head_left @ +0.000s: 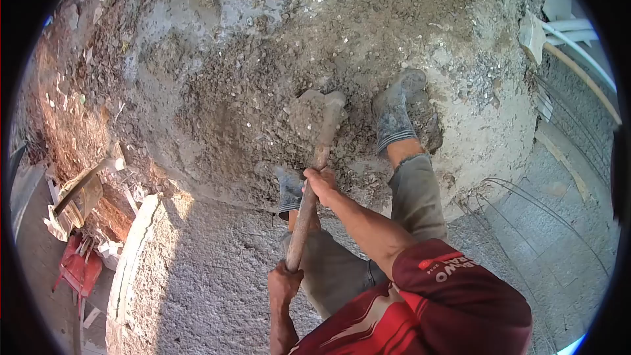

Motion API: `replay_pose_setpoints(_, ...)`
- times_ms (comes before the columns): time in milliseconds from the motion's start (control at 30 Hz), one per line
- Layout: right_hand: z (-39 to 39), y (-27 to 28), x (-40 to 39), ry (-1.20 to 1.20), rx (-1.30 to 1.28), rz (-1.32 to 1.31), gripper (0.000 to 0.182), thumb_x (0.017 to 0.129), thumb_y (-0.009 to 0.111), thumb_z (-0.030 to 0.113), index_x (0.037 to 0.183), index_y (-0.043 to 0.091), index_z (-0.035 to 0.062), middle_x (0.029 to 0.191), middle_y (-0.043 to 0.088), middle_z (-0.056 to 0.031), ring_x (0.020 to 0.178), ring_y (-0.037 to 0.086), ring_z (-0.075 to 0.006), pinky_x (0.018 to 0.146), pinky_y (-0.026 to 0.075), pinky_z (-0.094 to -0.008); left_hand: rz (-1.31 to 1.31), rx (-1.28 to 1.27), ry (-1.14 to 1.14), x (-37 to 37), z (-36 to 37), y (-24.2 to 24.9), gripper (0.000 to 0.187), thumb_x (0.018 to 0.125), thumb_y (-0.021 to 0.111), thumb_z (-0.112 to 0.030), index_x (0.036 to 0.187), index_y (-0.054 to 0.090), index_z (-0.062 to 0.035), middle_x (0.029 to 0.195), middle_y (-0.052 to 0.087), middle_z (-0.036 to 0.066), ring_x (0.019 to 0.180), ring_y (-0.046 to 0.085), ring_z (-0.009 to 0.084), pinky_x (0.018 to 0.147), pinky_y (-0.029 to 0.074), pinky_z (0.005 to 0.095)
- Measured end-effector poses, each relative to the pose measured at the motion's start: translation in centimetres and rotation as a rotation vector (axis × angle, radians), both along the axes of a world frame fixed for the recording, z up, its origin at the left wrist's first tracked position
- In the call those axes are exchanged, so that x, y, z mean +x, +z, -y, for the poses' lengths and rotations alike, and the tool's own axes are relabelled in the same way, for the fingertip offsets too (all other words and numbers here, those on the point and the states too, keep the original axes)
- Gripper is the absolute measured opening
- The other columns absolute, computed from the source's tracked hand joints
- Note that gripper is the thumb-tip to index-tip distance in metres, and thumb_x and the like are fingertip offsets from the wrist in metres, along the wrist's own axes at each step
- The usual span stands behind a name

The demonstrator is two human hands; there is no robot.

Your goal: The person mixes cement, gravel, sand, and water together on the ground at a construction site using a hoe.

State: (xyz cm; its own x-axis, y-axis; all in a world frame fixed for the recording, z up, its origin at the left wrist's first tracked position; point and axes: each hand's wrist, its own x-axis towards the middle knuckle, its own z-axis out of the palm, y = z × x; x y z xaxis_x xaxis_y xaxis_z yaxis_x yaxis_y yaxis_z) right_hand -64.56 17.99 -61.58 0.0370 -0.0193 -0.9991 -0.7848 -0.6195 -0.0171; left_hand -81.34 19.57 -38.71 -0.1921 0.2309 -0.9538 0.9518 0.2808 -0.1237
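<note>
A hoe (303, 227) with a long, mortar-stained wooden handle slants up from the bottom middle of the head view. Its blade, coated in grey mix, rests in a heap of wet mortar and gravel (230, 102). My right hand (319, 184) is wrapped around the handle about midway, between my two boots. Lower down, near the handle's rear end, my left hand (284, 283) is closed on it. The blade's edge is partly hidden by the mix. My right boot (399, 108) stands in the mortar, and my left boot (289, 189) is partly behind the handle.
A rough concrete surface (217, 276) lies below the heap. At lower left are a red wheelbarrow-like object (80, 266) and another long-handled tool (89, 184) among rubble. On the right, thin bent rods (545, 204) and pale pipes (575, 29) lie beside the heap.
</note>
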Motion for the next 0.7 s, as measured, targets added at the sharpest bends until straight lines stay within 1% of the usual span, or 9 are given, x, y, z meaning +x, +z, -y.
replay_pose_setpoints(100, 0.6, 5.0, -3.4, 0.099, -0.077, -0.05, 0.024, 0.08, 0.065, 0.017, 0.082, 0.059, -0.0052, 0.065, 0.06, -0.012, 0.055, 0.062, -0.0258, 0.05, 0.052, -0.0406, -0.053, 0.067, -0.073, -3.7, 3.8, 2.8, 0.034, 0.068, 0.072, -0.027, 0.082, 0.062, 0.0013, 0.071, 0.065, 0.025, 0.07, 0.066, 0.0421, 0.064, 0.053, 0.0468)
replay_pose_setpoints(200, 3.9, 4.6, -2.2, 0.203, 0.135, -0.077, 0.028, 0.078, 0.066, 0.02, 0.089, 0.057, -0.0036, 0.07, 0.061, -0.0126, 0.057, 0.063, -0.0237, 0.053, 0.051, -0.0405, -0.12, 0.001, -0.128, -2.0, 5.3, 4.2, 0.032, 0.069, 0.072, -0.028, 0.082, 0.06, -0.0015, 0.073, 0.066, 0.024, 0.07, 0.066, 0.0425, 0.063, 0.053, 0.0479)
replay_pose_setpoints(333, -0.9, 4.2, 14.2, 0.078, 0.274, 0.293, 0.028, 0.084, 0.064, 0.013, 0.101, 0.049, -0.0018, 0.075, 0.058, -0.009, 0.06, 0.063, -0.0203, 0.05, 0.051, -0.0354, 0.281, 0.127, -0.072, 6.7, 5.0, -6.4, 0.033, 0.072, 0.074, -0.029, 0.087, 0.057, -0.0048, 0.07, 0.064, 0.023, 0.07, 0.064, 0.0445, 0.061, 0.052, 0.0489)
replay_pose_setpoints(367, -1.8, 2.9, 19.2, 0.054, 0.305, 0.419, 0.025, 0.084, 0.063, 0.014, 0.1, 0.05, -0.0011, 0.074, 0.058, -0.0086, 0.059, 0.062, -0.0193, 0.049, 0.05, -0.0341, 0.191, -0.051, 0.139, 13.2, 2.3, -8.6, 0.034, 0.073, 0.074, -0.029, 0.09, 0.058, -0.0038, 0.072, 0.065, 0.024, 0.071, 0.065, 0.0446, 0.061, 0.052, 0.0483)
replay_pose_setpoints(400, -3.2, 1.5, 24.3, 0.036, 0.257, 0.52, 0.021, 0.085, 0.061, 0.013, 0.096, 0.051, -0.0007, 0.071, 0.058, -0.0079, 0.056, 0.06, -0.0176, 0.049, 0.049, -0.0329, 0.482, 0.123, 0.083, 17.2, 1.8, -11.7, 0.036, 0.073, 0.074, -0.029, 0.093, 0.059, -0.0028, 0.074, 0.065, 0.024, 0.072, 0.065, 0.0444, 0.063, 0.052, 0.0474)
replay_pose_setpoints(500, -7.1, 1.1, 39.8, -0.015, 0.205, 0.879, 0.019, 0.081, 0.064, 0.013, 0.085, 0.053, -0.0014, 0.068, 0.056, -0.0079, 0.051, 0.057, -0.0161, 0.043, 0.046, -0.0328, 0.715, 0.093, 0.021, 30.7, -0.1, -19.5, 0.038, 0.071, 0.076, -0.023, 0.097, 0.06, -0.0003, 0.08, 0.066, 0.023, 0.079, 0.067, 0.0385, 0.069, 0.052, 0.0405)
replay_pose_setpoints(533, -6.5, -0.3, 44.7, 0.046, 0.247, 1.029, 0.022, 0.08, 0.065, 0.015, 0.087, 0.054, -0.0022, 0.067, 0.056, -0.0086, 0.051, 0.056, -0.0181, 0.044, 0.048, -0.0339, 0.772, 0.112, 0.023, 34.9, -1.1, -20.6, 0.036, 0.072, 0.074, -0.024, 0.097, 0.06, -0.0021, 0.082, 0.067, 0.023, 0.08, 0.066, 0.0405, 0.07, 0.052, 0.0414)
replay_pose_setpoints(600, -7.2, 1.4, 51.9, 0.005, 0.218, 1.004, 0.025, 0.08, 0.066, 0.017, 0.088, 0.055, -0.0042, 0.069, 0.056, -0.0108, 0.054, 0.057, -0.0211, 0.048, 0.051, -0.0352, 0.791, 0.114, -0.066, 41.6, -3.8, -20.4, 0.036, 0.072, 0.074, -0.024, 0.098, 0.061, -0.002, 0.083, 0.067, 0.023, 0.081, 0.066, 0.041, 0.072, 0.052, 0.0421)
replay_pose_setpoints(700, -7.1, 2.4, 55.3, -0.062, 0.173, 0.986, 0.025, 0.081, 0.065, 0.017, 0.09, 0.055, -0.0046, 0.071, 0.056, -0.0122, 0.056, 0.057, -0.022, 0.051, 0.051, -0.0369, 0.803, 0.143, -0.194, 45.1, -6.4, -19.9, 0.037, 0.071, 0.073, -0.024, 0.099, 0.061, -0.0019, 0.084, 0.067, 0.024, 0.083, 0.066, 0.0406, 0.073, 0.053, 0.0436)
